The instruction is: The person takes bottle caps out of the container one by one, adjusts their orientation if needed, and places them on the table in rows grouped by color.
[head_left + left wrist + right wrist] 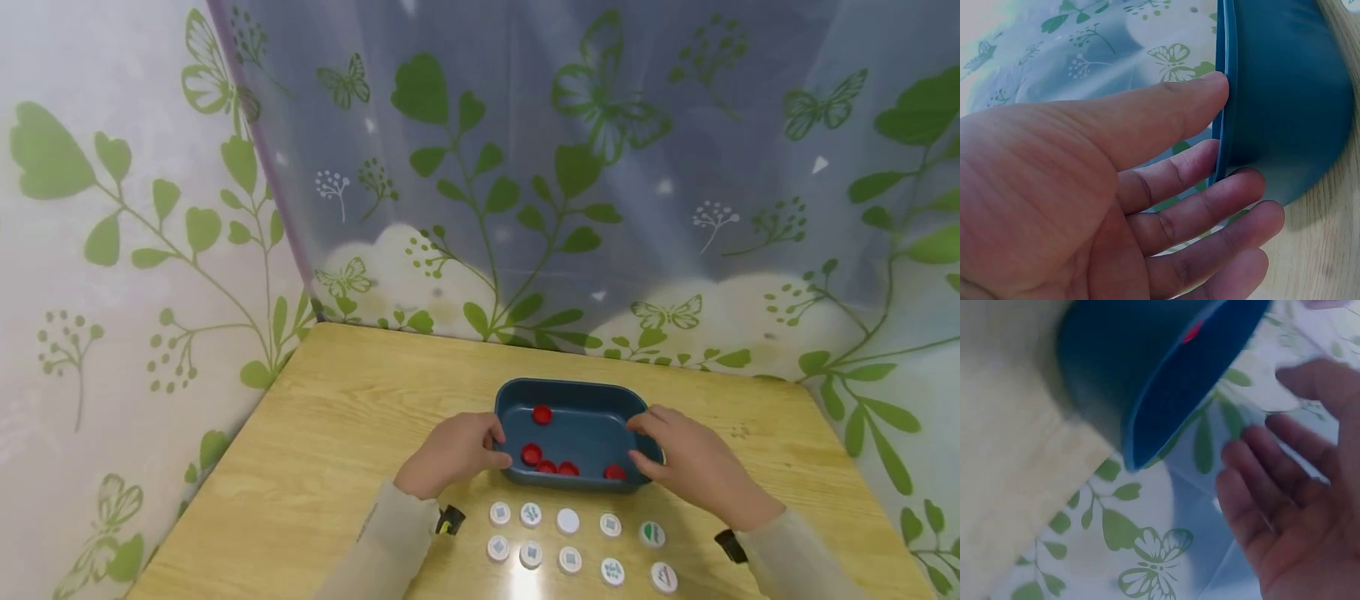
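Note:
A dark blue oblong basin (pixel 577 435) with rounded corners stands on the table, and several red bottle caps (pixel 542 414) lie on its floor. At its left end is my left hand (pixel 456 454); in the left wrist view the thumb touches the basin's rim (pixel 1230 69) while the other fingers extend loosely beside it. My right hand (pixel 693 462) is at the basin's right end. The right wrist view shows that hand (pixel 1297 512) with spread, slightly bent fingers, apart from the basin (pixel 1104 375). One red cap (pixel 1193 331) shows inside there.
Several white round caps (pixel 567 522), most with printed tops, lie in two rows in front of the basin on the wood-grain table (pixel 360 392). A curtain (pixel 480 167) with leaves and butterflies hangs behind the table, and similar cloth (pixel 150 292) lines the left side.

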